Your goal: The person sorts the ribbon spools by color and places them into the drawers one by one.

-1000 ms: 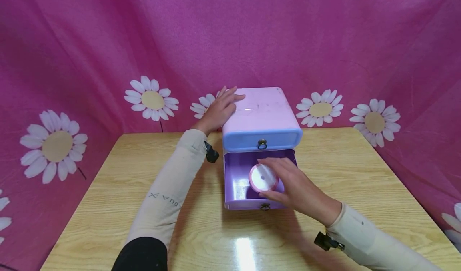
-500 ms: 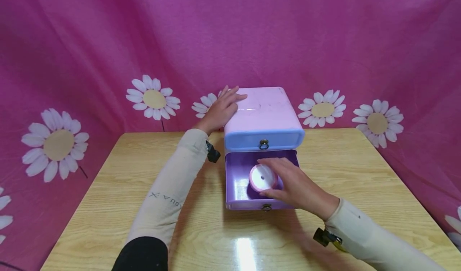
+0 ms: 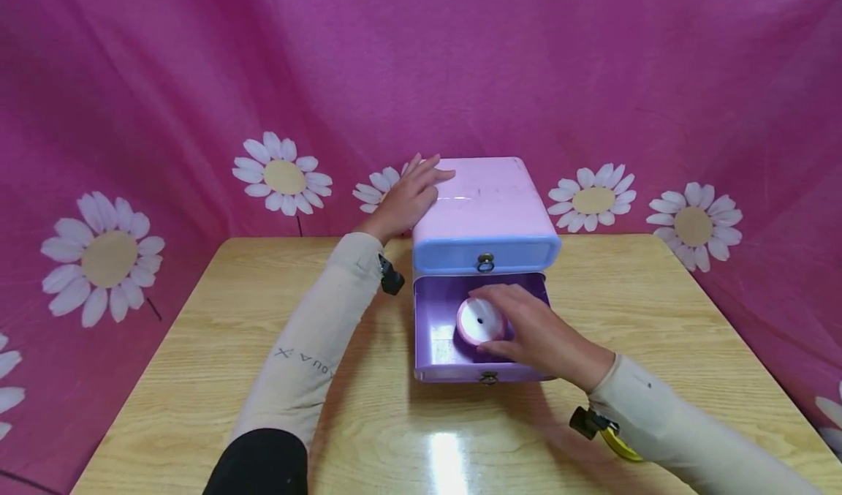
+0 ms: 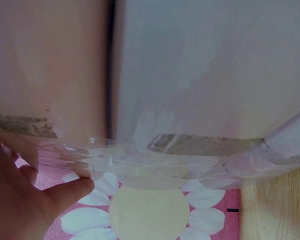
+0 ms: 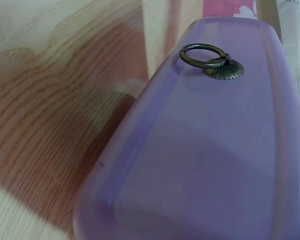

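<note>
A small two-drawer box [image 3: 483,199], pink on top, stands at the back of the table. Its blue upper drawer [image 3: 454,255] is closed, while the purple lower drawer [image 3: 434,330] is pulled out. Inside that lower drawer, my right hand [image 3: 536,330] grips a white spool with a pink rim, looking like a ribbon roll [image 3: 479,321], between thumb and fingers. My left hand [image 3: 408,199] rests on the box's upper left edge with fingers extended. In the left wrist view its thumb [image 4: 70,192] touches clear tape along the box side. The right wrist view shows the lower drawer's front [image 5: 200,145], without the right hand's fingers.
Brass ring pulls hang on the upper drawer [image 3: 485,262] and lower drawer [image 3: 488,379]. A curved yellow thing [image 3: 620,447] shows partly beneath the right sleeve. Behind the wooden table [image 3: 296,290] hangs a pink cloth [image 3: 421,63] with daisies.
The head view has shifted slightly. My right forearm has moved a little left, and more of the yellow thing shows beneath it. Both hands keep their places on box and spool.
</note>
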A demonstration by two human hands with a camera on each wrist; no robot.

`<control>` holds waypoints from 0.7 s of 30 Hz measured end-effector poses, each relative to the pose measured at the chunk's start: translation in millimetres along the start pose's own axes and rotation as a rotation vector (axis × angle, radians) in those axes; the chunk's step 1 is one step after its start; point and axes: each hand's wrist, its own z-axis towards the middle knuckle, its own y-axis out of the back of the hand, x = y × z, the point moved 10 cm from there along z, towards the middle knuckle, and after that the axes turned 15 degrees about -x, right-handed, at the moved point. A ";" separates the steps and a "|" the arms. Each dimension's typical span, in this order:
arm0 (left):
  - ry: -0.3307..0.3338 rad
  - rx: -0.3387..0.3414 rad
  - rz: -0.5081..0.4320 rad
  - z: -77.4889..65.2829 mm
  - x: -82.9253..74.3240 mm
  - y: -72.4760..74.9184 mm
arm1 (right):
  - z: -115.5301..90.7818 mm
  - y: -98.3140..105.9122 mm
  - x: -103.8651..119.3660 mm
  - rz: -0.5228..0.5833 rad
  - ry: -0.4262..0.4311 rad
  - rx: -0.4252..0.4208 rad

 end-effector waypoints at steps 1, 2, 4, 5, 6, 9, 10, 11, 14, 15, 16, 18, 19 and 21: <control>0.001 0.001 0.000 0.2 -0.1 0.1 | 0.2 -0.9 -0.6 0.001 -0.007 0.009; 0.001 0.001 0.001 0.4 -0.1 0.2 | 0.6 -1.9 -1.1 0.001 -0.012 0.017; 0.004 0.002 0.005 0.5 -0.1 0.4 | 1.2 -4.0 -2.4 0.005 -0.021 0.035; 0.005 0.002 0.006 0.5 -0.1 0.5 | 1.7 -5.0 -3.0 0.006 -0.019 0.040; 0.007 0.002 0.006 0.3 -0.1 0.7 | 2.3 -6.0 -3.9 0.005 -0.019 0.045; 0.011 -0.003 0.003 -0.3 0.0 1.2 | 4.7 -8.7 -6.9 0.002 -0.012 0.049; 0.014 -0.003 0.003 -0.1 0.7 0.8 | 5.5 -9.5 -8.2 0.000 -0.012 0.049; 0.016 -0.004 0.001 0.0 1.2 0.5 | 5.9 -10.3 -9.7 -0.003 -0.014 0.049; 0.022 -0.004 -0.002 -0.2 2.0 -0.6 | 6.5 -12.8 -14.9 -0.005 -0.028 0.049; 0.024 -0.003 0.000 -0.2 2.3 -1.0 | 6.5 -13.5 -16.4 -0.002 -0.033 0.049; 0.023 -0.004 -0.001 -0.2 2.5 -1.2 | 6.4 -13.9 -17.6 0.000 -0.038 0.049; 0.022 -0.005 0.001 -0.5 2.2 -0.9 | 6.4 -14.9 -18.9 0.011 -0.039 0.048; 0.019 -0.006 0.003 -0.5 2.0 -0.7 | 6.6 -15.2 -19.1 0.017 -0.038 0.049; 0.016 -0.008 0.003 -0.5 1.6 0.3 | 7.0 -15.9 -19.8 0.033 -0.039 0.053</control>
